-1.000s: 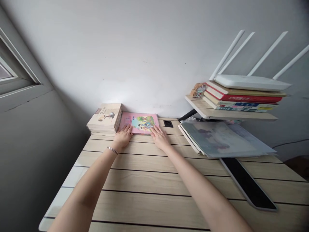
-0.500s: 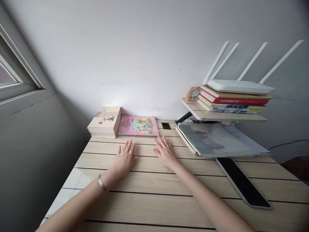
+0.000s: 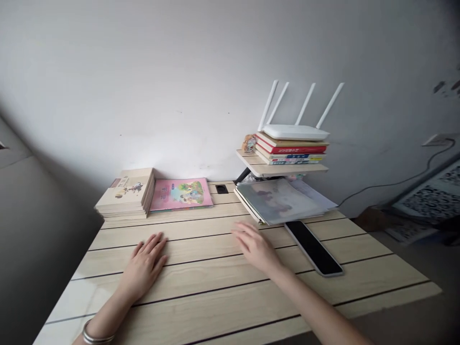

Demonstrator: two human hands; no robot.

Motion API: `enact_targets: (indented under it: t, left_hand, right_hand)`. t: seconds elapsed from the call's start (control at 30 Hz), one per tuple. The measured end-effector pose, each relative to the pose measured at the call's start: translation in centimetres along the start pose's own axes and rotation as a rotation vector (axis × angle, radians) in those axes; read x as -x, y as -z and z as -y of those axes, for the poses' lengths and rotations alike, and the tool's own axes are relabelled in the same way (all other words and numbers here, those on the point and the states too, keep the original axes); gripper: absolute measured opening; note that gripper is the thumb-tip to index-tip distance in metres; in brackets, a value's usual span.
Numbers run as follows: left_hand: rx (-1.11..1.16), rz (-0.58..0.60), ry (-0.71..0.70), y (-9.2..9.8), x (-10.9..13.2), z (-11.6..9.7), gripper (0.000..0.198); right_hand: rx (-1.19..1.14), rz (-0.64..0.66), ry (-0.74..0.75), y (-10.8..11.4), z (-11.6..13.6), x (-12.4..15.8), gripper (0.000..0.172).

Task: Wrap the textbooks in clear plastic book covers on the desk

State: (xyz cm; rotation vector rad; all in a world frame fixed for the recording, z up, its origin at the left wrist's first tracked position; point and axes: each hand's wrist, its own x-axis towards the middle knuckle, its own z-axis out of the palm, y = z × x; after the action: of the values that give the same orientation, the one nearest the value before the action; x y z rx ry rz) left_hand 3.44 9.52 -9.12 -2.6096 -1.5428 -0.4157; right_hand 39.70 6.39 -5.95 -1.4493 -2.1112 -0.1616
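My left hand (image 3: pixel 146 264) lies flat on the light wooden slatted desk (image 3: pixel 223 297), fingers spread, holding nothing. My right hand (image 3: pixel 256 247) hovers just above the desk's middle, fingers stretched out and empty. A pink picture book (image 3: pixel 180 193) lies flat at the back of the desk by the wall, well beyond both hands. To its left sits a stack of beige books (image 3: pixel 126 192). A silver bracelet (image 3: pixel 91 335) is on my left wrist.
A black phone (image 3: pixel 313 247) lies face up right of my right hand. A sheaf of clear plastic folders (image 3: pixel 283 200) sits under a small raised shelf (image 3: pixel 283 168) holding books and a white router (image 3: pixel 295 131). A cable hole (image 3: pixel 222 189) is near the wall.
Both hands have let go of the pink book and drawn back toward me across the desk. The view has swung right and pulled back, showing more of the desk's right side.
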Motion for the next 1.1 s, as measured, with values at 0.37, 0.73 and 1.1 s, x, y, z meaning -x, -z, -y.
enact_targets:
  t: [0.37,0.73,1.1]
  left_hand:
    - [0.013,-0.007,0.005,0.4,-0.1,0.1,0.045]
    - [0.004,0.017,0.02,0.7,-0.2,-0.2,0.045]
    - [0.021,-0.129,-0.006,0.8,-0.5,-1.6,0.03]
  right_hand:
    - [0.408,-0.017,-0.201,3.3,-9.4,0.6,0.04]
    - [0.177,0.002,-0.268,5.2,-12.7,1.5,0.033]
    - [-0.038,-0.187,-0.29,8.1,-11.7,3.7,0.03]
